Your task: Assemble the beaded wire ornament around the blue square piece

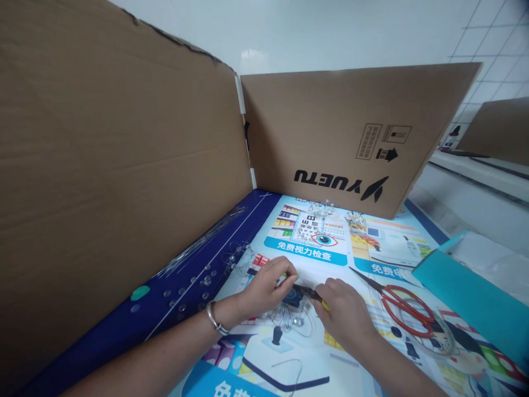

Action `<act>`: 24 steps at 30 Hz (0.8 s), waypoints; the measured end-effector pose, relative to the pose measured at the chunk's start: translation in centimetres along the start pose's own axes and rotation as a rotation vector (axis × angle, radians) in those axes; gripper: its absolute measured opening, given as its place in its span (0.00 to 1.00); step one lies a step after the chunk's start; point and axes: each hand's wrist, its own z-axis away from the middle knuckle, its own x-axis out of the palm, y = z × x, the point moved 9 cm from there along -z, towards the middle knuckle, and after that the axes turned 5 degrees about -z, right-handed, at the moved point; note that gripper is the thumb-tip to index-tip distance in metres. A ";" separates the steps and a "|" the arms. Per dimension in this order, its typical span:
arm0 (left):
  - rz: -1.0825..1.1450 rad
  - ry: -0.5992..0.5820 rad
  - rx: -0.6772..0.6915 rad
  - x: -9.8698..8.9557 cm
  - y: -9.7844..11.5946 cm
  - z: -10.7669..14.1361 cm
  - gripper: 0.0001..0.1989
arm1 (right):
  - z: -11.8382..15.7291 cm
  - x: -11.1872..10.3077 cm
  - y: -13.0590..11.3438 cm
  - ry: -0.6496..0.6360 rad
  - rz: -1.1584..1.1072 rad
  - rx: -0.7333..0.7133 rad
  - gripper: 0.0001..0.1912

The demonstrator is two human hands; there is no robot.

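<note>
The person's left hand (266, 288), with a silver bangle (215, 318) on its wrist, and right hand (344, 310) meet close together over a printed poster sheet (330, 353) that covers the tabletop. Their fingers are curled narrow, and both hands close on a slim dark tool (306, 292) with a yellow grip (325, 305). The left fingers wrap its far end, the right fingertips pinch nearer the yellow part, and exactly how each grips is partly hidden. Just below the hands, a small blue piece (291, 298) sits against a loose tangle of wire and clear beads (286, 321) lying on the sheet. To the right, well clear of the right hand, lie red-handled scissors (407, 311) with their blades pointing toward the hands. Along the sheet's left edge runs a dark blue strip (136, 325) scattered with clear beads (202, 281), and thin wires (202, 245) lie in a bundle at its far end. More beaded wire (321, 209) sits near the far edge, against an upright cardboard panel (351, 138) printed YUETU. A second cardboard panel (115, 154) stands along the left side, and a teal box (467, 292) rests at the right edge.
</note>
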 end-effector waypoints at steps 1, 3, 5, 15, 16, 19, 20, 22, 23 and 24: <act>0.001 -0.001 -0.003 0.0 -0.1 0.0 0.05 | 0.0 0.0 0.0 0.003 0.004 -0.001 0.05; 0.007 -0.002 -0.008 0.0 -0.2 0.0 0.05 | 0.0 0.0 0.1 0.009 0.007 -0.003 0.06; 0.015 0.004 -0.015 -0.1 -0.4 -0.1 0.05 | 0.0 0.0 0.3 0.006 0.000 0.000 0.07; 0.002 0.014 -0.009 -0.7 -0.5 -0.2 0.05 | 0.2 -0.6 2.9 -0.277 -0.154 0.063 0.09; 0.003 0.014 -0.009 -0.7 -0.5 -0.2 0.05 | 0.2 -0.7 2.8 -0.291 -0.157 0.057 0.09; 0.008 0.014 -0.002 -0.6 -0.5 -0.2 0.05 | 0.3 -0.9 2.5 -0.295 -0.141 0.045 0.10; 0.012 0.012 0.001 -0.6 -0.5 -0.1 0.05 | 0.3 -0.9 2.3 -0.293 -0.135 0.047 0.10; 0.023 0.004 0.005 -0.5 -0.5 -0.1 0.05 | 0.4 -0.8 2.2 -0.296 -0.127 0.059 0.10; 0.026 -0.002 0.007 -0.5 -0.5 -0.1 0.05 | 0.4 -0.7 2.2 -0.299 -0.122 0.066 0.10; 0.028 -0.009 0.008 -0.4 -0.4 -0.1 0.05 | 0.5 -0.7 2.1 -0.299 -0.114 0.071 0.10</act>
